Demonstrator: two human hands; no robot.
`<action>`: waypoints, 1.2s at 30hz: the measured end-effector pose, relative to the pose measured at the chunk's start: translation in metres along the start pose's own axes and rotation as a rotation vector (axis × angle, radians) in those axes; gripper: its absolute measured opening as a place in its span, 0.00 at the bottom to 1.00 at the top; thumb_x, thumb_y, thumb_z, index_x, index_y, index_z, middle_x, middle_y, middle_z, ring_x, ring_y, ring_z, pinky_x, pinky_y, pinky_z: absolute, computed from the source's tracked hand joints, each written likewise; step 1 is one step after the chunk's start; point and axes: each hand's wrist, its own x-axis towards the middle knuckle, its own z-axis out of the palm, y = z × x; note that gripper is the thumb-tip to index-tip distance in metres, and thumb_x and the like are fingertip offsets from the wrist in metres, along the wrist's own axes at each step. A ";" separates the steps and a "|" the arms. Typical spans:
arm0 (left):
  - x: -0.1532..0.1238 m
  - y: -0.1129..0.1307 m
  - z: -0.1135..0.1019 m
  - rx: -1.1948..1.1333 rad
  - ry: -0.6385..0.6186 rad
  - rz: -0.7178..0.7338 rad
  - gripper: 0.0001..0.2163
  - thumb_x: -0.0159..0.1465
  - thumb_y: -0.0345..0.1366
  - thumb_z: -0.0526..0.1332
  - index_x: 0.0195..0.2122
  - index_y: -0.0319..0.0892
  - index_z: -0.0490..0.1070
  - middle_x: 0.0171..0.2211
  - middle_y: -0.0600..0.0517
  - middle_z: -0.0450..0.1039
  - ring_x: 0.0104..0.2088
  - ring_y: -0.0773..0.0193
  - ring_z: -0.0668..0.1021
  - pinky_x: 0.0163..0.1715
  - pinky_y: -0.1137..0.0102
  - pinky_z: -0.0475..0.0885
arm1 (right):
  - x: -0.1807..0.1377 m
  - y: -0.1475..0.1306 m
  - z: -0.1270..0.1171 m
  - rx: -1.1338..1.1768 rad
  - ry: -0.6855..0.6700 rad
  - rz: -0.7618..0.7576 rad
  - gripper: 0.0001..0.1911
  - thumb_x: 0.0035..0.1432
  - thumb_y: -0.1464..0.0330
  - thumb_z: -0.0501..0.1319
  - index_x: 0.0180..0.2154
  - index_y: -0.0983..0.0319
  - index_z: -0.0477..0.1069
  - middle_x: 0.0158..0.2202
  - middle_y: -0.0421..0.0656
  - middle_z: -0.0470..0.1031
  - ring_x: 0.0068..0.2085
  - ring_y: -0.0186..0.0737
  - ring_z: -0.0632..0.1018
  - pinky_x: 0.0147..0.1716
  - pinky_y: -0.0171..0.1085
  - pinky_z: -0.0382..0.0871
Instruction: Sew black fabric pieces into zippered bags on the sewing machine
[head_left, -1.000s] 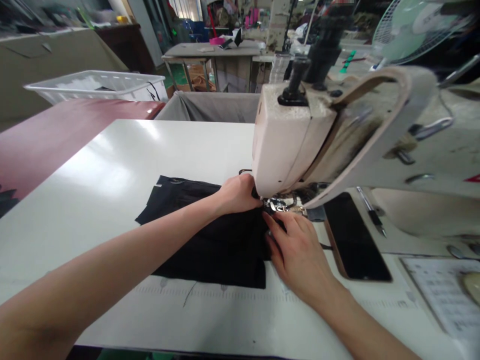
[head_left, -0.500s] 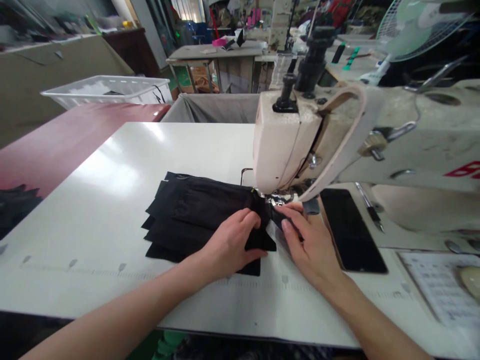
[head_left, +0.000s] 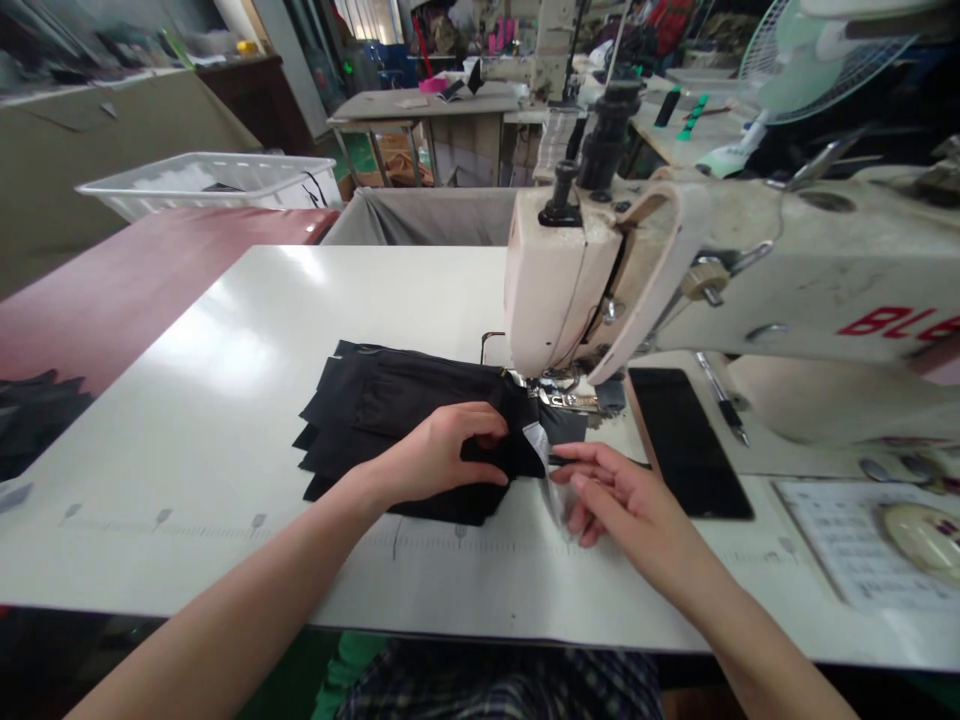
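Observation:
Stacked black fabric pieces (head_left: 420,390) with jagged left edges lie on the white table, their right end at the sewing machine's presser foot (head_left: 551,385). My left hand (head_left: 442,455) rests on the stack, thumb and bent fingers closed about the fabric near that end. A pale, partly see-through strip (head_left: 536,440) sticks out of the fabric and runs down beside my right hand. My right hand (head_left: 615,490) is just right of the strip, fingers curled. A thin dark length shows on both sides of its fingers; what they grip is partly hidden. A dark flap (head_left: 566,425) lies below the foot.
The sewing machine (head_left: 555,290) stands over the right side of the white table (head_left: 360,290). Nearby are a phone (head_left: 686,440), a pen (head_left: 724,400) and a printed sheet (head_left: 832,540). More black pieces (head_left: 37,410) lie at left. Behind is a white basket (head_left: 217,180).
My right hand has drawn back from the presser foot toward the table's front edge, uncovering the dark flap and pale strip. My left hand has shifted slightly left and up. The view has turned slightly.

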 end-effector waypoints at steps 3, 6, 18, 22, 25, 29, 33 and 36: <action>-0.001 -0.006 -0.001 -0.070 0.005 0.020 0.10 0.57 0.36 0.68 0.35 0.38 0.70 0.37 0.50 0.72 0.34 0.66 0.73 0.35 0.73 0.69 | 0.001 -0.006 0.007 0.125 0.003 0.053 0.24 0.55 0.58 0.60 0.51 0.63 0.63 0.38 0.44 0.75 0.24 0.32 0.76 0.24 0.34 0.76; -0.002 -0.004 0.002 -0.102 0.100 -0.072 0.04 0.60 0.32 0.62 0.31 0.38 0.69 0.34 0.52 0.72 0.33 0.67 0.73 0.33 0.74 0.68 | 0.002 -0.010 0.014 0.262 0.047 0.111 0.26 0.54 0.61 0.62 0.52 0.63 0.61 0.36 0.43 0.74 0.24 0.34 0.77 0.23 0.35 0.77; 0.028 0.012 0.015 0.103 0.542 -0.261 0.09 0.67 0.34 0.51 0.35 0.39 0.69 0.33 0.50 0.74 0.34 0.63 0.75 0.36 0.70 0.68 | 0.016 -0.020 0.042 0.507 0.055 0.191 0.12 0.56 0.66 0.62 0.41 0.63 0.66 0.26 0.38 0.71 0.19 0.35 0.74 0.16 0.34 0.74; 0.035 0.011 0.003 0.335 0.378 -0.237 0.11 0.57 0.41 0.67 0.34 0.39 0.70 0.32 0.52 0.74 0.33 0.61 0.76 0.32 0.70 0.69 | 0.023 -0.017 0.045 0.463 0.045 0.179 0.09 0.50 0.68 0.64 0.33 0.64 0.67 0.21 0.35 0.69 0.18 0.33 0.73 0.16 0.32 0.73; 0.034 0.010 -0.005 0.735 0.211 0.056 0.04 0.60 0.34 0.63 0.32 0.39 0.70 0.30 0.51 0.72 0.31 0.62 0.74 0.27 0.72 0.66 | 0.021 -0.017 0.048 0.501 0.037 0.183 0.12 0.47 0.64 0.66 0.31 0.64 0.67 0.19 0.35 0.69 0.19 0.33 0.74 0.18 0.32 0.74; 0.023 0.009 0.005 0.930 0.127 0.411 0.13 0.68 0.30 0.50 0.29 0.40 0.70 0.29 0.51 0.69 0.28 0.64 0.70 0.21 0.72 0.61 | 0.017 -0.017 0.051 0.559 0.039 0.185 0.16 0.44 0.61 0.68 0.30 0.64 0.68 0.19 0.34 0.68 0.20 0.34 0.75 0.20 0.31 0.74; 0.008 0.007 0.026 0.708 0.325 0.321 0.13 0.70 0.32 0.50 0.32 0.38 0.71 0.31 0.49 0.70 0.31 0.64 0.70 0.29 0.71 0.67 | 0.014 -0.018 0.051 0.570 0.069 0.192 0.13 0.45 0.63 0.67 0.31 0.64 0.69 0.21 0.35 0.70 0.21 0.34 0.75 0.20 0.31 0.74; 0.001 0.007 0.035 0.640 0.388 0.375 0.11 0.69 0.30 0.50 0.36 0.37 0.72 0.32 0.48 0.72 0.33 0.64 0.71 0.32 0.68 0.67 | 0.012 -0.018 0.052 0.547 0.057 0.202 0.11 0.48 0.64 0.65 0.33 0.64 0.71 0.22 0.36 0.72 0.21 0.34 0.76 0.20 0.30 0.74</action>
